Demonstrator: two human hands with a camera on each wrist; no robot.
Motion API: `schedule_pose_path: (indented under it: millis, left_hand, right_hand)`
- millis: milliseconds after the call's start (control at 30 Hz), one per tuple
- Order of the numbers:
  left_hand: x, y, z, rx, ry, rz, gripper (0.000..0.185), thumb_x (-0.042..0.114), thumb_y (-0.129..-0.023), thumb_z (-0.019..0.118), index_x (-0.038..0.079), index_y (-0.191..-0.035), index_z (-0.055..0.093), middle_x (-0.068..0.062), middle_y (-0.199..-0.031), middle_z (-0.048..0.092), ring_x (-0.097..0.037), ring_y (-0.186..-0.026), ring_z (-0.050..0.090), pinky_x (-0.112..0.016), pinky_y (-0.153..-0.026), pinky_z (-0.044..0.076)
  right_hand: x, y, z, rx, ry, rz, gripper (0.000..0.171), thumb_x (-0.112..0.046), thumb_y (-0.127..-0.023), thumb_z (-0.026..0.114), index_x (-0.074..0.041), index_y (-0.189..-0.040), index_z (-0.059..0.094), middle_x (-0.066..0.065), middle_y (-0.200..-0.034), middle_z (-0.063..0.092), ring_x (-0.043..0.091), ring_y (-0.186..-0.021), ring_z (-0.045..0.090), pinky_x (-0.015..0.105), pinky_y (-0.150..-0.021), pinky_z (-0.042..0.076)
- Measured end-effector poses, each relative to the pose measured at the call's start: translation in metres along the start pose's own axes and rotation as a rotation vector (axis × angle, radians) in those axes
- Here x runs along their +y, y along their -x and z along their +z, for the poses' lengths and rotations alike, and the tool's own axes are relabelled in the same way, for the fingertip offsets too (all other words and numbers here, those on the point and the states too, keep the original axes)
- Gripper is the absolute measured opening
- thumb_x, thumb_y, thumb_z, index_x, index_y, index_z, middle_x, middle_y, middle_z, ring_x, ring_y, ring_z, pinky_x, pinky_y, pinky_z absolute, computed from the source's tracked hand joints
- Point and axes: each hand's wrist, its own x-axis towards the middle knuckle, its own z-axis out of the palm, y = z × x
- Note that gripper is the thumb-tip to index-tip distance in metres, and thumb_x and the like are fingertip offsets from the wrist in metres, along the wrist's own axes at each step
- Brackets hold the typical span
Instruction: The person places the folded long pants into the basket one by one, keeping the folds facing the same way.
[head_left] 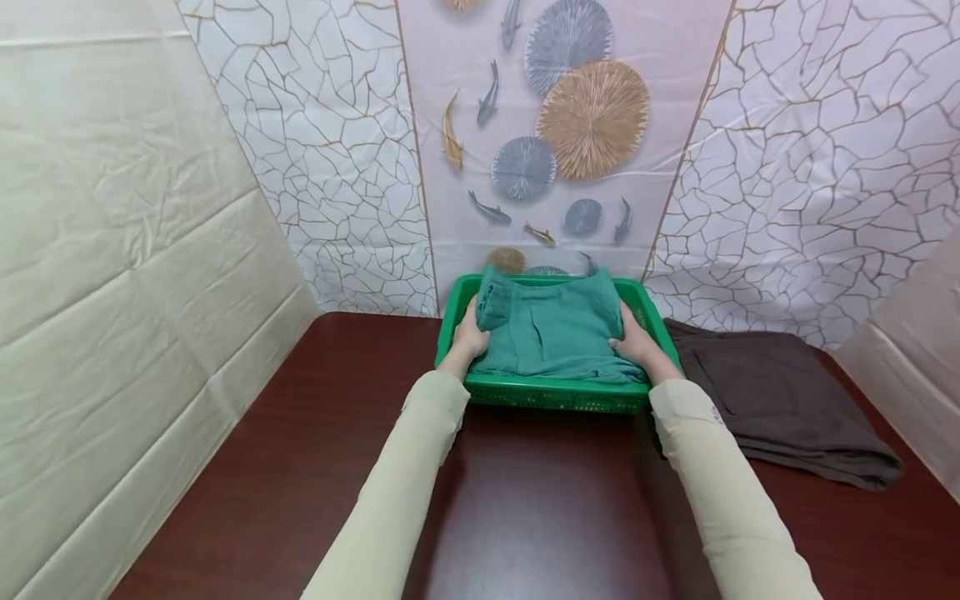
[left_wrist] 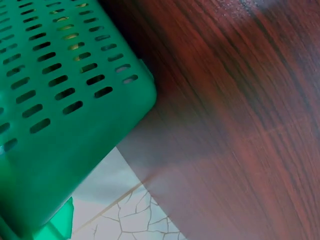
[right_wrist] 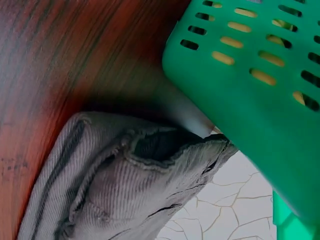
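Left hand (head_left: 469, 333), just left of centre in the head view, curled around the left edge of a folded green cloth (head_left: 551, 329). Cloth itself at centre frame, sitting inside a green basket (head_left: 555, 393) on a dark wooden table (head_left: 315, 450). Right hand (head_left: 633, 340), just right of centre, gripping the cloth's right edge, thumb on top. Further right, a brown garment (head_left: 787, 400) lying flat on the table, touching the basket's side. Only basket wall (left_wrist: 60, 100), tabletop and brown cloth (right_wrist: 110, 185) visible in the wrist views.
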Motion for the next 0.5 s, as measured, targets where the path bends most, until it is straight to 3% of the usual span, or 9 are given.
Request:
schedule_pose_path:
  millis: [133, 200, 233, 367, 433, 500]
  left_hand:
    - [0.018, 0.02, -0.005, -0.01, -0.011, -0.075, 0.088, -0.01, -0.09, 0.043, 0.034, -0.152, 0.0, -0.014, -0.15, 0.035, -0.036, -0.111, 0.053, -0.04, -0.081, 0.045]
    - [0.026, 0.028, -0.004, -0.013, -0.014, -0.101, 0.088, -0.011, -0.089, 0.042, 0.029, -0.152, -0.003, -0.019, -0.151, 0.031, -0.037, -0.11, 0.053, -0.041, -0.075, 0.043]
    - [0.037, 0.04, -0.008, -0.019, -0.018, -0.126, 0.085, -0.008, -0.091, 0.044, 0.025, -0.153, -0.004, -0.019, -0.153, 0.025, -0.039, -0.118, 0.048, -0.044, -0.081, 0.044]
    - [0.051, 0.061, -0.01, 0.002, -0.173, -0.009, 0.076, 0.014, -0.096, 0.053, 0.012, -0.153, 0.003, -0.023, -0.156, 0.005, -0.042, -0.139, 0.023, -0.049, -0.105, 0.036]
    - [0.057, 0.069, -0.011, -0.041, -0.323, 0.071, 0.08, 0.036, -0.095, 0.054, 0.012, -0.153, 0.004, -0.022, -0.157, -0.002, -0.043, -0.143, 0.007, -0.054, -0.114, 0.021]
    - [0.063, 0.073, -0.01, -0.127, -0.481, 0.128, 0.092, 0.054, -0.089, 0.056, 0.016, -0.154, 0.002, -0.018, -0.158, -0.012, -0.042, -0.144, -0.011, -0.059, -0.116, 0.006]
  right_hand:
    - [0.0, -0.001, 0.003, -0.008, 0.094, 0.109, 0.08, -0.005, -0.098, 0.043, 0.007, -0.144, -0.021, 0.045, -0.139, 0.025, 0.055, -0.116, 0.043, 0.058, -0.097, 0.038]
    - [-0.003, 0.002, 0.005, 0.026, 0.148, 0.146, 0.084, -0.004, -0.096, 0.047, 0.006, -0.144, -0.021, 0.046, -0.135, 0.03, 0.055, -0.113, 0.046, 0.056, -0.092, 0.042]
    - [-0.006, 0.004, 0.006, 0.051, 0.176, 0.149, 0.084, -0.002, -0.095, 0.049, 0.005, -0.146, -0.019, 0.046, -0.134, 0.03, 0.055, -0.112, 0.046, 0.057, -0.091, 0.042]
    - [-0.023, 0.013, 0.007, 0.126, 0.28, 0.006, 0.075, -0.009, -0.094, 0.055, 0.004, -0.15, 0.006, 0.041, -0.142, 0.018, 0.058, -0.125, 0.028, 0.063, -0.099, 0.034]
    - [-0.034, 0.017, 0.006, 0.048, 0.348, -0.066, 0.069, -0.025, -0.097, 0.053, 0.003, -0.149, 0.017, 0.038, -0.145, 0.016, 0.058, -0.13, 0.02, 0.066, -0.103, 0.027]
    - [-0.043, 0.021, 0.003, -0.104, 0.405, -0.08, 0.074, -0.043, -0.096, 0.049, 0.002, -0.148, 0.021, 0.036, -0.149, 0.012, 0.058, -0.134, 0.01, 0.068, -0.106, 0.019]
